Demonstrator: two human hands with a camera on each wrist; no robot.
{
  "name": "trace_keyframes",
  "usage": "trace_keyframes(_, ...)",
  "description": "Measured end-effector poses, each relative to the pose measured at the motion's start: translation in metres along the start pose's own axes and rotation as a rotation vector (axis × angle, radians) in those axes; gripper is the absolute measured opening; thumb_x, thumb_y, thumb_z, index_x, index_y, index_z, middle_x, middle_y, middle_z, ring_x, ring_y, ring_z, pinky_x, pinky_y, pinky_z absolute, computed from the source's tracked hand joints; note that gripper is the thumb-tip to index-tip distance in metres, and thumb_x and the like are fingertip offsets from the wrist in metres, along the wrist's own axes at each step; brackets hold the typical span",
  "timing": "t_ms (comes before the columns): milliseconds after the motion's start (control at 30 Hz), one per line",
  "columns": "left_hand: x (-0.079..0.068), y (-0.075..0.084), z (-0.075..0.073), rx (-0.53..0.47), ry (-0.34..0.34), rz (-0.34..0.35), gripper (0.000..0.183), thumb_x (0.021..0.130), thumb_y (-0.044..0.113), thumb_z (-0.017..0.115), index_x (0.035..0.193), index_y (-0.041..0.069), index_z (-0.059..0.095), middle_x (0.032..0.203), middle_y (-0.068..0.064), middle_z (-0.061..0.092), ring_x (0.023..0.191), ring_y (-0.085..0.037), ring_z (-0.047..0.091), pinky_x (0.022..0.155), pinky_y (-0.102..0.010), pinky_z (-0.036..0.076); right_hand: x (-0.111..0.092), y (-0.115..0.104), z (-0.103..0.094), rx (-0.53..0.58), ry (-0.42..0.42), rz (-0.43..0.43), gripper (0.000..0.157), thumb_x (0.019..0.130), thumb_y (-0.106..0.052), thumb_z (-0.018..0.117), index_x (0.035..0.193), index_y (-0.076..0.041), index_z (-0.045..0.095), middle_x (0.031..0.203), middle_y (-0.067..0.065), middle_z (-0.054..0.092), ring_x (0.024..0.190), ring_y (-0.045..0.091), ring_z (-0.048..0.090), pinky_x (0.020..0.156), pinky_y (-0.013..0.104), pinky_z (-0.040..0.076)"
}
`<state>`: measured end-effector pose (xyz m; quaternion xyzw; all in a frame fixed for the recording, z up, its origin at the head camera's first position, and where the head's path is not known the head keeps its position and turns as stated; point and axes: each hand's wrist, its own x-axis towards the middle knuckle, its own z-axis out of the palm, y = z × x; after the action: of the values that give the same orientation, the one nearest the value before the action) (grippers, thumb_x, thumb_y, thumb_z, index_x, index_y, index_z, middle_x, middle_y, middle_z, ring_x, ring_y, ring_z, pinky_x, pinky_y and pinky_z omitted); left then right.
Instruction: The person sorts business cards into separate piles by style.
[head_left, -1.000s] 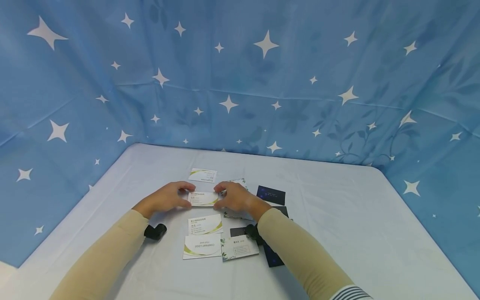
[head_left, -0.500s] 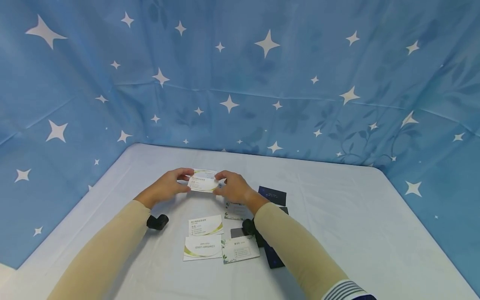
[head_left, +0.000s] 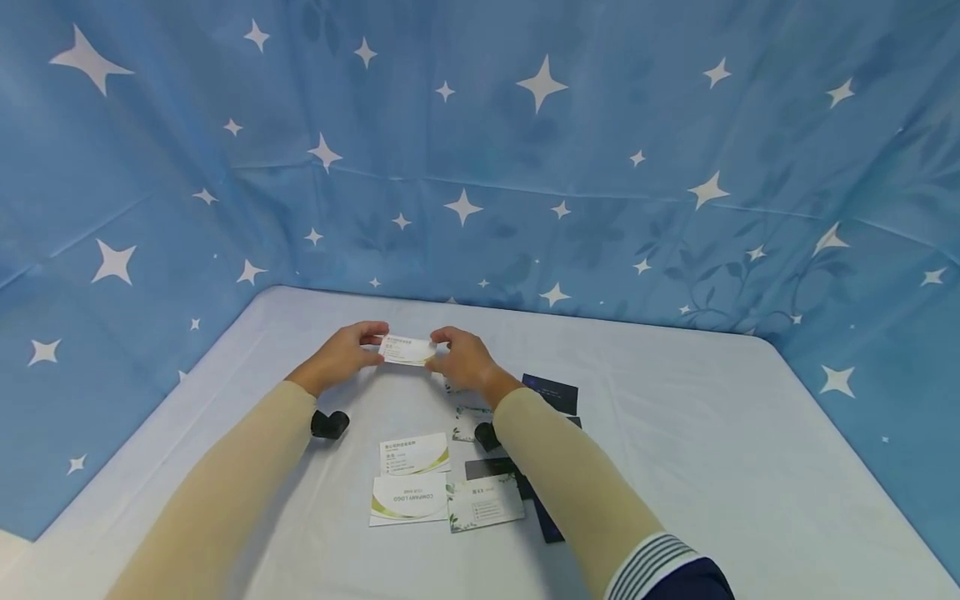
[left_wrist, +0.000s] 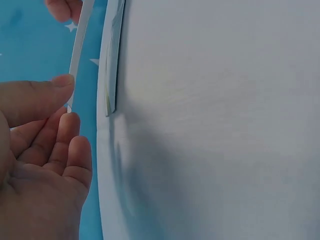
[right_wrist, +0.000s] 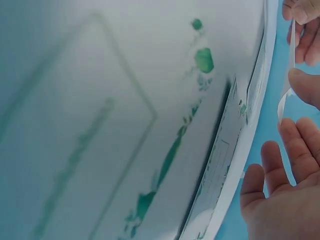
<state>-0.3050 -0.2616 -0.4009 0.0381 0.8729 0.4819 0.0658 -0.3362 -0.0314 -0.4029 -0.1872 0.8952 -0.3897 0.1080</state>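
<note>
Both hands hold a white business card [head_left: 407,351] with dark print and a gold curve, raised over the far part of the table. My left hand [head_left: 341,360] pinches its left end between thumb and fingers, and my right hand [head_left: 461,358] pinches its right end. Edge-on in the left wrist view, the held card [left_wrist: 79,47] looks like a thin strip. Under it, more white cards [left_wrist: 115,60] lie on the table; in the head view they are hidden behind the held one.
Nearer me lie a gold-and-white card [head_left: 414,454], a COMPANY LOGO card [head_left: 408,498] and a leaf-patterned card [head_left: 486,502]. Leaf cards [head_left: 468,422] and dark blue cards [head_left: 551,393] sit on the right, partly behind my right arm. A blue star-patterned curtain [head_left: 480,167] hangs behind the white table [head_left: 712,467].
Both hands have lifted the white business card and carried it away from me, over the card lying at the back. The cards nearer me have stayed in place.
</note>
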Motion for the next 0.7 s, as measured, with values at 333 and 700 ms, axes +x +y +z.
trace_keyframes(333,0.016,-0.009,-0.002,-0.018,0.004,-0.027,0.061,0.093,-0.004,0.063,0.149,-0.005,0.04,0.146,-0.022,0.046,0.132,-0.035,0.044,0.102,-0.042,0.039,0.018,0.004,0.005,0.032,-0.016,0.048,0.051,0.093,-0.023,0.073,0.14,-0.013,0.057,0.14,0.002,0.056,0.125,0.023,0.051,0.1,0.041,0.042)
trace_keyframes(700,0.02,-0.014,0.008,0.021,0.018,-0.003,0.059,0.091,-0.006,0.061,0.147,-0.008,0.041,0.147,-0.024,0.046,0.134,-0.036,0.044,0.108,-0.045,0.035,0.019,0.005,0.007,-0.019,-0.026,0.072,0.05,0.094,-0.02,0.073,0.14,-0.011,0.057,0.142,0.004,0.055,0.132,0.024,0.048,0.107,0.042,0.037)
